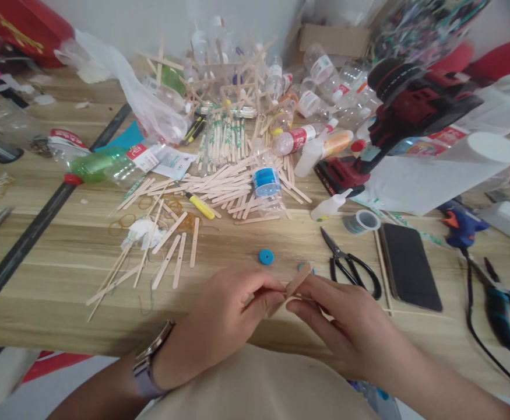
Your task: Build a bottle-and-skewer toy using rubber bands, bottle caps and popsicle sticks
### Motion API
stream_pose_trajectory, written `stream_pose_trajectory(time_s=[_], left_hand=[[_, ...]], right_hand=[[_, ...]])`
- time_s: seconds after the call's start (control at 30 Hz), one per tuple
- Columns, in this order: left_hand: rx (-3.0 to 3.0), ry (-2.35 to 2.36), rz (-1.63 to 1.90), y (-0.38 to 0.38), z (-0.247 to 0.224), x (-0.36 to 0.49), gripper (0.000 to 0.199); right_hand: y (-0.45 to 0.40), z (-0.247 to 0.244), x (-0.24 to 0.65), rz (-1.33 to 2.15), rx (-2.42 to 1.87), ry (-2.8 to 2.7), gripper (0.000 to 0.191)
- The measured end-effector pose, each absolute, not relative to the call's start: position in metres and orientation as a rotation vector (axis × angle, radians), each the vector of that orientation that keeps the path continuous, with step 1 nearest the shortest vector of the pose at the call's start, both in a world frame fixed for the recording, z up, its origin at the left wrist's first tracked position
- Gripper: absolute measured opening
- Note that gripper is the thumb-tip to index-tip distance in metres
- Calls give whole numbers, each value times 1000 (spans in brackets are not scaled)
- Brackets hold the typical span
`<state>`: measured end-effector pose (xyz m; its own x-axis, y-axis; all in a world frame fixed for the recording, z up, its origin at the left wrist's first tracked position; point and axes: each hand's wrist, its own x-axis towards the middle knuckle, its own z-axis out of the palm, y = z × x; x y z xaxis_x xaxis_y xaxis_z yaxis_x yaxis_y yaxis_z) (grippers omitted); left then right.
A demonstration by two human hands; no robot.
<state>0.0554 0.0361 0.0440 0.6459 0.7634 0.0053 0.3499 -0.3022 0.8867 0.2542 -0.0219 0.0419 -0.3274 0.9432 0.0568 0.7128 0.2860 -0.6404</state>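
Note:
Close to my body, at the table's front edge, both hands meet on a wooden popsicle stick. My left hand, with a watch on the wrist, pinches the stick between thumb and forefinger. From the other side, my right hand grips it too, its thumb below and fingers above. The stick slants up and to the right; part of it is hidden by the fingers. Just beyond lies a blue bottle cap with a small hole. A second blue cap is partly covered by the stick.
Black scissors, a phone and a glue gun lie to the right, with pliers beyond. Loose popsicle sticks and a yellow cutter are ahead. A red drill stands among plastic bottles.

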Motion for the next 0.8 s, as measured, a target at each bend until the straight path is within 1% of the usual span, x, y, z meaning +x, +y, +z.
stream_pose_trajectory(time_s=[0.27, 0.53, 0.7, 0.8], left_hand=[[2048, 825, 615, 31, 48, 55, 12], [2205, 819, 700, 23, 48, 61, 20], [2201, 785, 672, 28, 49, 60, 20], [2122, 763, 621, 32, 51, 57, 16]], right_hand=[[-24, 47, 254, 777, -1404, -2091, 17], [-22, 50, 248, 600, -1329, -2079, 18], [-24, 48, 249, 611, -1336, -2090, 20], [-24, 48, 250, 625, -1351, -2095, 19]])
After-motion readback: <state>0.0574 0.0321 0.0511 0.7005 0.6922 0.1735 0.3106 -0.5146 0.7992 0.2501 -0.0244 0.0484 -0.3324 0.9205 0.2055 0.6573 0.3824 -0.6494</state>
